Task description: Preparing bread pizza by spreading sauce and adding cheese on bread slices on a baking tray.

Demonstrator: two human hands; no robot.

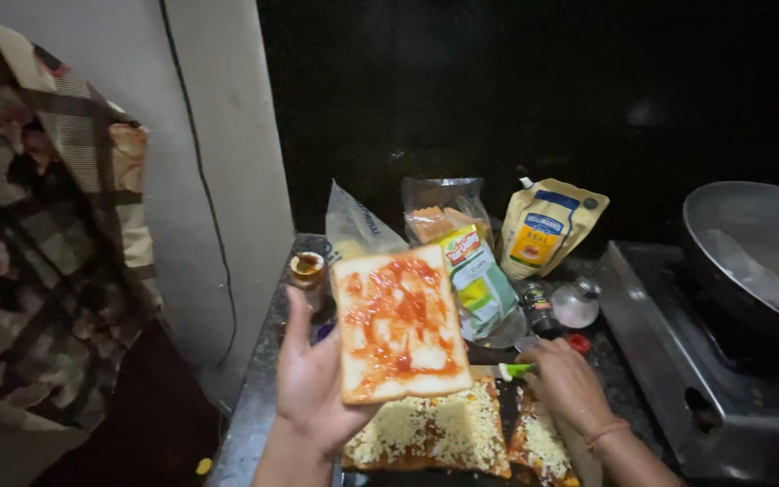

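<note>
While the dark tabletop [259, 410] lay crowded below, a slice of white bread [398, 325] smeared with red sauce was held up on the left hand [317, 383], sauce side to the camera. The palm was spread flat under the slice, with the thumb raised along its left edge and the fingers hidden behind it. Directly beneath, two slices covered with grated cheese [430, 433] were laid side by side on the tabletop (the right one only partly seen).

The right hand [565, 383] was lowered over the right cheese-topped slice, its fingers curled down around a knife with a green handle [511, 371]; how tight that grip was could not be told.

Behind the raised slice, a clear bread bag [358, 225] was stood upright, and just beside it a green and yellow packet [475, 280] was leaned against a clear bag with orange contents [439, 212]. A yellow and blue sauce pouch [547, 225] was propped further right. A small open jar [307, 269] was seen at the left, near the wall. A dark little bottle [541, 307] and a clear round lid [576, 305] were placed near the pouch, with a red cap [579, 343] close to the right hand. At the far right, a metal pan [755, 252] was set on a steel stove [678, 361].
</note>
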